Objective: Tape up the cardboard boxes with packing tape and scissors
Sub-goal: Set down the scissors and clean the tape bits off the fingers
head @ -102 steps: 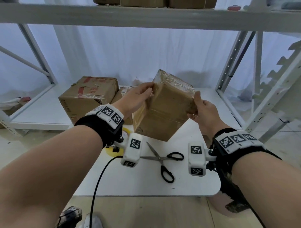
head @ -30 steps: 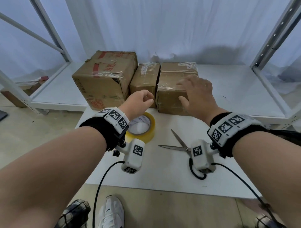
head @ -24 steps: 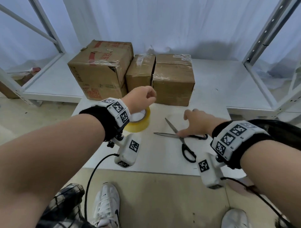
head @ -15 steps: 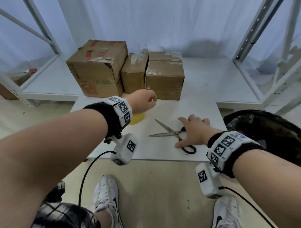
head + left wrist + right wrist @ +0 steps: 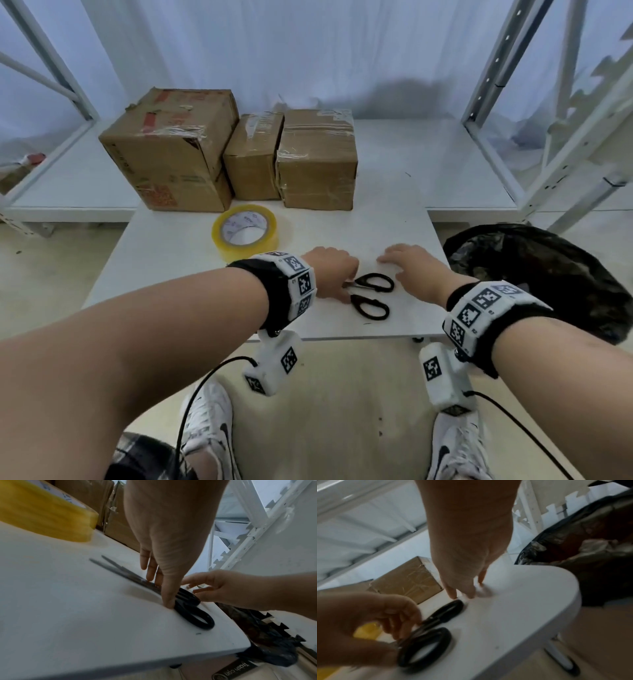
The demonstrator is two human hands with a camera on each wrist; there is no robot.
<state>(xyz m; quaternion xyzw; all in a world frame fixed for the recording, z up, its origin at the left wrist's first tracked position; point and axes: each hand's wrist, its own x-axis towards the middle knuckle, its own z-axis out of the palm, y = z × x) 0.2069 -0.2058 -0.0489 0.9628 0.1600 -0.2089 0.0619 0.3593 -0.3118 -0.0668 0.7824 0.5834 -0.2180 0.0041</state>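
Observation:
Black-handled scissors [image 5: 371, 294] lie near the front edge of the white table [image 5: 171, 267], with their blades under my left hand [image 5: 337, 286]. That hand pinches them at the pivot: its thumb stands by the near loop and its fingers curl over the blades [image 5: 116, 566]. My right hand [image 5: 394, 263] lies just right of the far loop [image 5: 444, 613], empty, with straight fingertips [image 5: 453, 595] on the tabletop. A yellow tape roll [image 5: 239, 248] lies flat behind my left hand. Three taped cardboard boxes stand in a row at the back: large [image 5: 171, 150], narrow [image 5: 253, 157], medium [image 5: 317, 161].
A black-lined trash can [image 5: 534, 274] stands close against the table's right edge. The low white shelf [image 5: 428, 164] behind has bare room to the right of the boxes. Metal rack posts rise at both sides. My shoes are below the table's front edge.
My left hand came down from above the tape roll onto the scissors. My right hand let go of the handles and moved just to their right. The scissors now lie nearer the front edge.

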